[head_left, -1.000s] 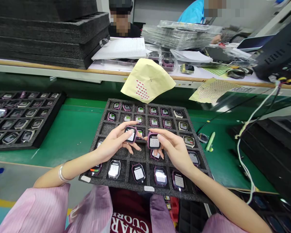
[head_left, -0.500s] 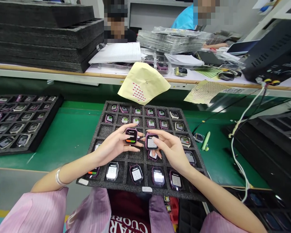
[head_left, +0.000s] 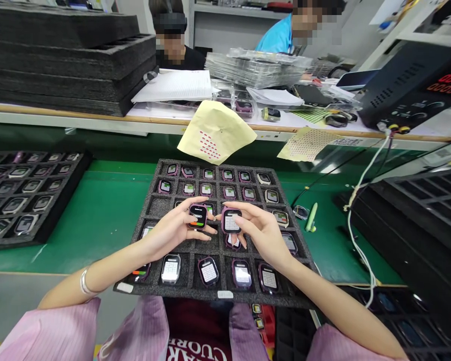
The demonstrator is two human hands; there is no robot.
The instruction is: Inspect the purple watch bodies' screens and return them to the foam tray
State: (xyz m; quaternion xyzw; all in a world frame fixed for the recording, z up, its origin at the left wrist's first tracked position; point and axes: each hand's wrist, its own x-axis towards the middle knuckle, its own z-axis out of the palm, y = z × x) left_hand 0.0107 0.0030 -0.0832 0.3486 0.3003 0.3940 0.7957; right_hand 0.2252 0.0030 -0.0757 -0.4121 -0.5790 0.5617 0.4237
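Note:
A dark watch with an orange and green bar on its lit screen [head_left: 198, 217] is held in my left hand [head_left: 172, 226], the thumb on its face. My right hand [head_left: 262, 231] grips a purple watch with a white list on its screen [head_left: 231, 221], its thumb also touching the glass. Both hands are above a black foam tray [head_left: 215, 295], close together. More watches lie in the tray's compartments, among them a silver-edged one [head_left: 171, 269] in the front row. Another purple watch lies partly hidden beneath my right hand.
At the left lies a second foam tray of watches [head_left: 52, 220]. Stacked black foam [head_left: 60, 75], papers [head_left: 176, 85] and a power supply [head_left: 413, 85] occupy the shelf. A green tool [head_left: 311, 216] and white cable [head_left: 355, 240] are at right. Two people are beyond.
The view has shifted slightly, so most things appear further left. Both hands keep hold of their watches, with little other visible movement. More of the power supply's red digits shows.

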